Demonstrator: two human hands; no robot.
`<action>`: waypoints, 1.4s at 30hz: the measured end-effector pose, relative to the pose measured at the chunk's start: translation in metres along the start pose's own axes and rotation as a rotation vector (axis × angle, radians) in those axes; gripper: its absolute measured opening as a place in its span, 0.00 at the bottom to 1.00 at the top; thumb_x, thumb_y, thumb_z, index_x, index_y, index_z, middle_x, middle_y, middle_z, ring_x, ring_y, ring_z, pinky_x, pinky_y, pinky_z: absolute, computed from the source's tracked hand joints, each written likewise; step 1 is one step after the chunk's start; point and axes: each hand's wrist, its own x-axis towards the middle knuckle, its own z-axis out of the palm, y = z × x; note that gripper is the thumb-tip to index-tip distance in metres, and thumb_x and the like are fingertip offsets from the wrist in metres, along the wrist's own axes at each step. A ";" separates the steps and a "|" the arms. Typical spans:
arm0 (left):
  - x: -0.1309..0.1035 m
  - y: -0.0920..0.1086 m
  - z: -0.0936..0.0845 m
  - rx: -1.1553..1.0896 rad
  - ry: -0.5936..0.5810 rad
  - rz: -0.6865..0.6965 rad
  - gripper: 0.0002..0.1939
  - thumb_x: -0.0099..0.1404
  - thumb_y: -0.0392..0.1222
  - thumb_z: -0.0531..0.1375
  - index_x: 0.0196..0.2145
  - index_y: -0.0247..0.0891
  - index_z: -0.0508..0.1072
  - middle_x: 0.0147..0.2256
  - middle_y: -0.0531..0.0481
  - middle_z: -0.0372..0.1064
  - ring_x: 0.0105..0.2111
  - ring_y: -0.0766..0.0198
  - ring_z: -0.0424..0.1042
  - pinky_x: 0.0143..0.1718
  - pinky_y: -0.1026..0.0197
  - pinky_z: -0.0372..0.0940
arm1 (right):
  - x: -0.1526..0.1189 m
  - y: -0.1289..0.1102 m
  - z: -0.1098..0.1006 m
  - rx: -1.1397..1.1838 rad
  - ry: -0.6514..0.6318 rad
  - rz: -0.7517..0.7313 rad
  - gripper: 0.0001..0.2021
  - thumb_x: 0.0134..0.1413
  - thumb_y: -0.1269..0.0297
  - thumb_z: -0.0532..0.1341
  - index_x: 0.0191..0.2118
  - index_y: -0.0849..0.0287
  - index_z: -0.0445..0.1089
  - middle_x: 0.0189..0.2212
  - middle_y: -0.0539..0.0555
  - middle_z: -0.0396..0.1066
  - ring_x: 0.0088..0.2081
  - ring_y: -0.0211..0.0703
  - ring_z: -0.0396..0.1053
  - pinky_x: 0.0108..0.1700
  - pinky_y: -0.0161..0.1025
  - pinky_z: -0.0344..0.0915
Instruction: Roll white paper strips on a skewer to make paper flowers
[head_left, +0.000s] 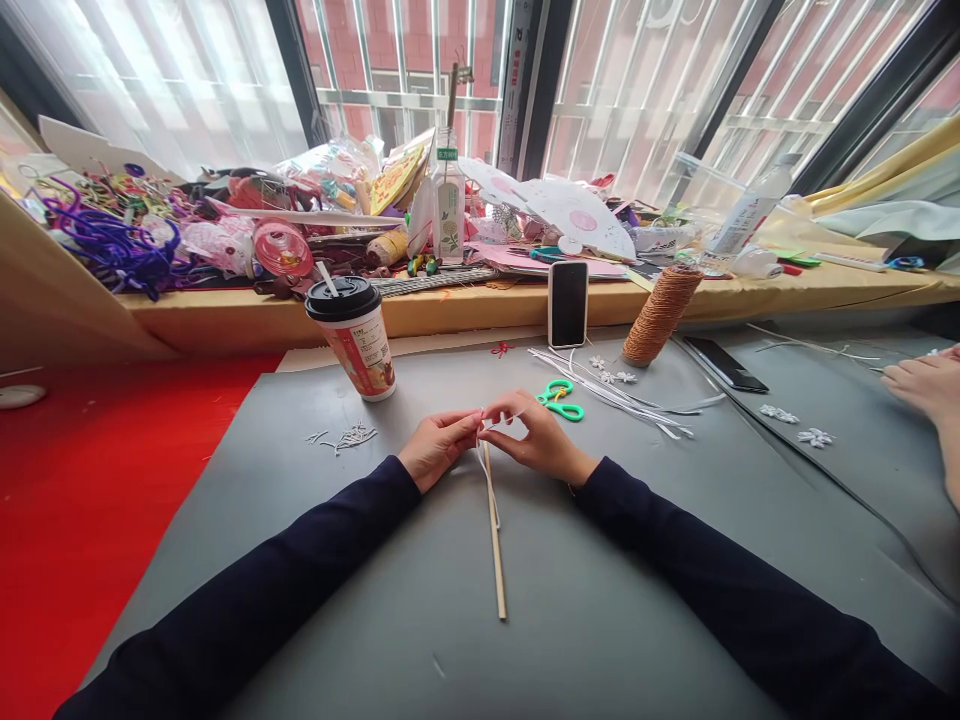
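My left hand (441, 445) pinches a thin white strip (484, 462) near the middle of the table. Touching its fingertips, my right hand (538, 435) has thumb and forefinger closed on the same strip. A loop of the strip hangs below the fingers. Beneath it a thin wooden stick (496, 560) points toward me, its upper end near my fingertips. Green-handled scissors (561, 400) lie just beyond my right hand. More white strips (615, 390) are spread to their right, beside small white flower shapes (606, 372).
A lidded paper cup (360, 350) stands behind my left hand, near short white scraps (351, 437). An upright phone (568, 305), a brown twine spool (661, 318) and a flat phone (725, 364) are farther back. Another person's hand (926, 385) is at right. The sill (465, 308) holds piled craft items.
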 end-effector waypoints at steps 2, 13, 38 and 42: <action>0.000 0.000 -0.001 0.014 -0.007 -0.019 0.14 0.48 0.40 0.64 0.34 0.31 0.74 0.31 0.47 0.70 0.31 0.69 0.66 0.38 0.63 0.59 | 0.000 0.001 0.000 0.115 0.018 0.107 0.14 0.45 0.59 0.61 0.39 0.57 0.62 0.33 0.52 0.65 0.31 0.36 0.60 0.35 0.37 0.62; -0.001 0.004 -0.002 0.093 -0.154 -0.032 0.10 0.50 0.42 0.63 0.27 0.31 0.74 0.24 0.50 0.66 0.24 0.72 0.62 0.28 0.66 0.56 | 0.001 -0.003 0.006 0.608 -0.089 0.417 0.14 0.41 0.57 0.63 0.35 0.57 0.64 0.33 0.49 0.65 0.31 0.34 0.64 0.35 0.37 0.63; 0.001 0.008 -0.011 0.407 -0.012 0.052 0.16 0.51 0.48 0.60 0.28 0.30 0.73 0.21 0.51 0.63 0.19 0.70 0.63 0.24 0.64 0.60 | 0.002 0.006 0.002 0.517 0.049 0.517 0.12 0.45 0.55 0.59 0.29 0.59 0.70 0.35 0.52 0.70 0.24 0.30 0.58 0.28 0.33 0.55; -0.003 0.009 -0.008 0.559 -0.009 0.138 0.16 0.54 0.49 0.57 0.29 0.31 0.73 0.20 0.51 0.63 0.19 0.70 0.63 0.23 0.65 0.59 | 0.002 0.006 0.003 0.517 0.048 0.546 0.13 0.44 0.53 0.59 0.28 0.60 0.70 0.29 0.50 0.69 0.23 0.30 0.56 0.26 0.33 0.54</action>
